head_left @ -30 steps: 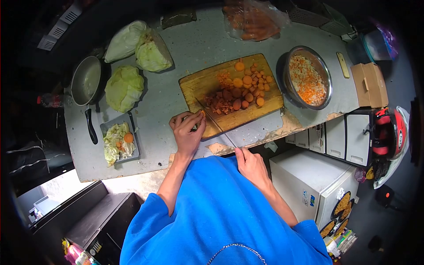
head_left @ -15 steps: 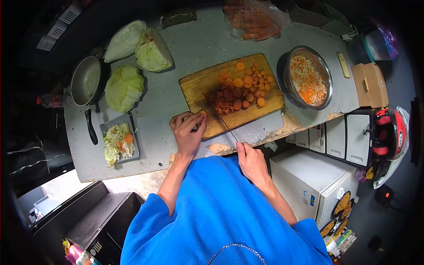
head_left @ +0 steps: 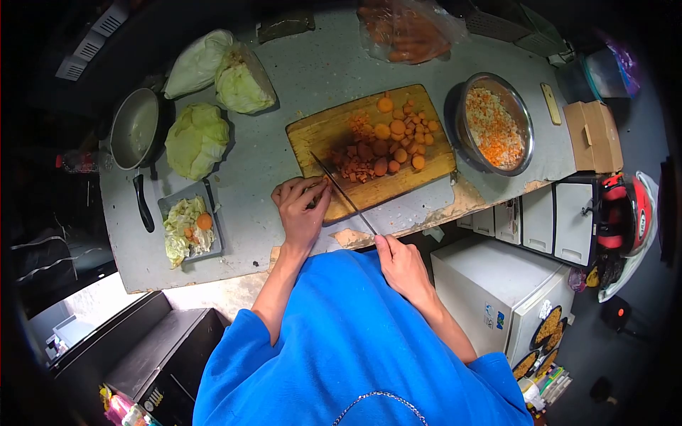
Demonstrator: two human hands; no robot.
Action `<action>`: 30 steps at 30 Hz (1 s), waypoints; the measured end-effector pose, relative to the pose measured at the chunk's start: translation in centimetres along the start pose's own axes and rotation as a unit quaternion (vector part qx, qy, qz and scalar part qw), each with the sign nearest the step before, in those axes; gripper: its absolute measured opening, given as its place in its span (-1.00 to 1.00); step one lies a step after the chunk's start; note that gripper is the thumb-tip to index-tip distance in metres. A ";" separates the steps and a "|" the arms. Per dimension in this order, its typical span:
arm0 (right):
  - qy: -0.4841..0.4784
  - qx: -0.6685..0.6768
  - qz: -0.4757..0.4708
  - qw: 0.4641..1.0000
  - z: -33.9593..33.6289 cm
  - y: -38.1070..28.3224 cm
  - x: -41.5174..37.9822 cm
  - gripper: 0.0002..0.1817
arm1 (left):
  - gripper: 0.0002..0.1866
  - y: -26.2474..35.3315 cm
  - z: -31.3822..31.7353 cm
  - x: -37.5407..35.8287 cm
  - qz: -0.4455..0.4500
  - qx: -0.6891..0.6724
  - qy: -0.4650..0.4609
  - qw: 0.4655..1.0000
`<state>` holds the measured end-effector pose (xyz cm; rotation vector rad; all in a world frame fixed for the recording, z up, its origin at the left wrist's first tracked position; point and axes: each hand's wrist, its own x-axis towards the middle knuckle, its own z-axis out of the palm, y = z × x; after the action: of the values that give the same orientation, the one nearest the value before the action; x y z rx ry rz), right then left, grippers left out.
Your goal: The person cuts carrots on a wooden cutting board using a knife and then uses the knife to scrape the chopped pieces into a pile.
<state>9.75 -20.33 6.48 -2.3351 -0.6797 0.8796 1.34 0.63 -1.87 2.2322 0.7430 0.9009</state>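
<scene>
A wooden cutting board [head_left: 320, 138] lies at the middle of the grey table, with diced carrot [head_left: 355, 169] and several carrot slices [head_left: 398, 128] on it. My right hand [head_left: 403, 264] is closed round the handle of a knife [head_left: 346, 195], whose blade slants across the board's lower left part. Left of the blade, my left hand [head_left: 302, 206] has its fingers bent together at the board's near edge, on a small orange piece of carrot [head_left: 326, 180] mostly hidden by the fingertips.
A metal bowl [head_left: 529, 142] of chopped vegetables stands right of the board. Cabbages [head_left: 197, 140], a pan [head_left: 135, 129] and a grey tray [head_left: 216, 245] of scraps are on the left. A bag of carrots [head_left: 408, 32] lies at the back.
The knife blade has shifted left, closer to my left fingertips, and my right hand has moved slightly left and up. My left hand has hardly moved.
</scene>
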 end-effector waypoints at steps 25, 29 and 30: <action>0.018 -0.008 -0.010 1.000 0.7 0.8 0.0 -0.53 | -0.87 0.2 0.0 0.1 0.000 0.004 0.005 1.000; 0.022 0.002 -0.014 1.000 0.7 0.7 0.0 -0.53 | -0.86 0.0 0.0 0.0 -0.007 0.002 0.001 1.000; 0.022 0.002 -0.013 1.000 0.7 0.7 0.1 -0.53 | -0.86 0.0 0.1 0.0 -0.006 0.003 0.001 1.000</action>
<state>9.48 -20.58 5.57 -2.3301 -0.6886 0.8157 1.36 0.58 -1.93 2.2291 0.7600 0.8953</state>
